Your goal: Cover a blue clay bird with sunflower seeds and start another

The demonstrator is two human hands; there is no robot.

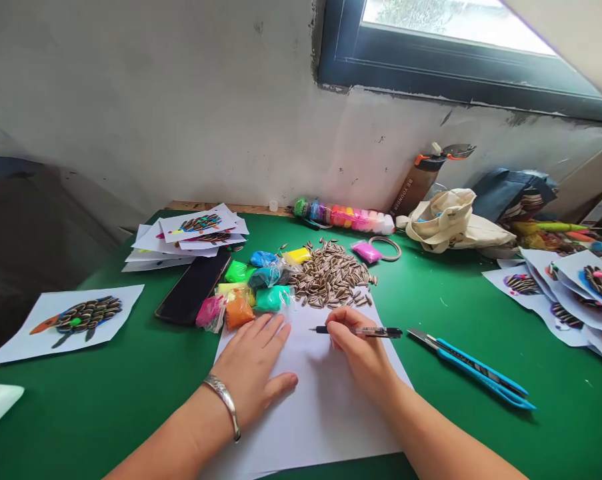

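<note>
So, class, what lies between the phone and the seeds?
Wrapped packets in several colours, bunched together, lie between the phone and the seeds, as the head view shows.

My only view comes from a camera worn on the person's head — it looks forward and slightly down over the green desk (461,427). From there I see both forearms enter at the bottom edge, with the hands in the lower middle, close to the lens. The wall (181,100) fills the upper part behind the desk, with a window (451,67) at upper right. With one camera, I have no second view that shares the scene.
</note>
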